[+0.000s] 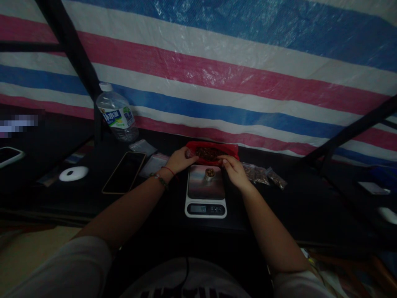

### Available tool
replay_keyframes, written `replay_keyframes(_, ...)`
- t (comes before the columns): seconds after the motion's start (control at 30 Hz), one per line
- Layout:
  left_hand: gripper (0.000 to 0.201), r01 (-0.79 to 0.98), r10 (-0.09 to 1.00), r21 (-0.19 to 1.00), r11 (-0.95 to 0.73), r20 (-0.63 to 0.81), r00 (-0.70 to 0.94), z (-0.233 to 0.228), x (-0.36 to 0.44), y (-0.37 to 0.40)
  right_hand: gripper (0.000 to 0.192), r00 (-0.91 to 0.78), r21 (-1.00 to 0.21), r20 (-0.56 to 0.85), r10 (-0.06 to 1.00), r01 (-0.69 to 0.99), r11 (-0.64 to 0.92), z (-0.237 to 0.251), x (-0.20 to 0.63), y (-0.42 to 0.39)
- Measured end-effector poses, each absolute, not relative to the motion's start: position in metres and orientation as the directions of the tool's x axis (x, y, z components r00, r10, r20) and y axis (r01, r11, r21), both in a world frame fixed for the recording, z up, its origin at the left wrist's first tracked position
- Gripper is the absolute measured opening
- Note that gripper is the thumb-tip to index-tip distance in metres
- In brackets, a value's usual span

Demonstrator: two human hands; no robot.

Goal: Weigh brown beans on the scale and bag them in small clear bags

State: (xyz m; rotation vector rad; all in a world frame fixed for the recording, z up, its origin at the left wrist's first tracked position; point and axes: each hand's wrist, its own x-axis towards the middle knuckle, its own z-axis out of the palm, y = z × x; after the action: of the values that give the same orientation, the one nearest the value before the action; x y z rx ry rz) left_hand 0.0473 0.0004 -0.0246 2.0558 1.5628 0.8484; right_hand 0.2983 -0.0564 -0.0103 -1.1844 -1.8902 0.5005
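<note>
A red plastic bag (pixel 231 150) lies spread behind a white digital scale (pixel 206 203), holding a pile of small brownish pieces (pixel 207 154). At the bag's left edge, my left hand (pixel 182 160) has its fingers closed on the red plastic. My right hand (pixel 234 169) reaches to the right side of the pile with thumb and fingers pinched together; anything between them is too small to make out. On the scale's plate stands a small round cup (pixel 210 178) filled with similar pieces. The scale's display is lit, its digits blurred.
Several small filled zip bags (pixel 262 176) lie right of my right hand. Clear empty-looking zip bags (pixel 153 164) and a phone (pixel 124 173) lie to the left. Farther left are a white rounded object (pixel 73 174) and a plastic bottle (pixel 118 114). Behind hangs a striped sheet (pixel 217 74), with dark slanted posts.
</note>
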Motion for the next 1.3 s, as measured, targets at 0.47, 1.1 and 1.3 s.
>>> replay_keyframes(0.47, 0.038, 0.46, 0.869, 0.751, -0.473, 0.312, 0.384, -0.022, 0.049, -0.005, 0.049, -0.55, -0.556, 0.362, 0.753, 0.521, 0.648, -0.009, 0.287, -0.063)
replay_keyframes(1.1, 0.044, 0.353, 0.841, 0.787, -0.506, 0.358, 0.406, -0.024, 0.046, -0.007, 0.037, -0.356, -0.686, 0.391, 0.849, 0.502, 0.526, 0.027, 0.239, -0.022)
replay_keyframes(1.3, 0.046, 0.271, 0.843, 0.828, -0.491, 0.372, 0.389, -0.027, 0.046, -0.005, 0.031, -0.643, -0.457, 0.401, 0.652, 0.477, 0.751, 0.059, 0.232, -0.019)
